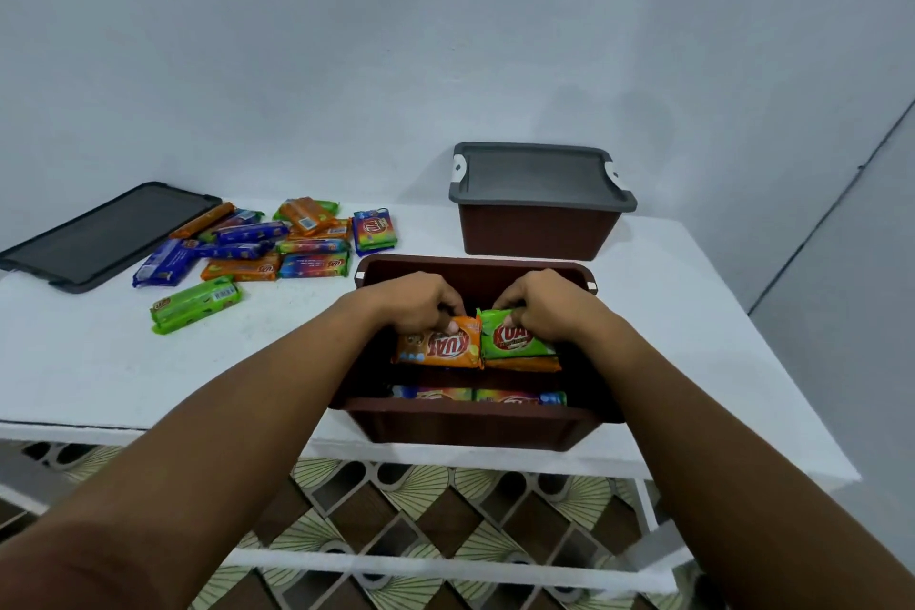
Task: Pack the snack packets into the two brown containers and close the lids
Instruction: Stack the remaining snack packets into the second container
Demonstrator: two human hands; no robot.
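Snack packets (292,243): most lie in a loose pile far left on the white surface (74,362). Near centre: open brown container (475,426), part filled, with a lower layer showing at its near wall. Far right: second brown container (539,238), fitted grey lid (539,173) on. Loose grey lid (99,233) lies far left, beside the pile. Inside the open container, side by side and touching: orange packet (440,349) and green packet (515,342). Left hand (421,302) pinches the orange one and right hand (544,307) the green one, with fingers (440,317) curled over their far edges. This looks like seating the pair on the top layer. Lay them flat, square to the walls, no gap between. Keep the stack below the rim or the lid won't clip.
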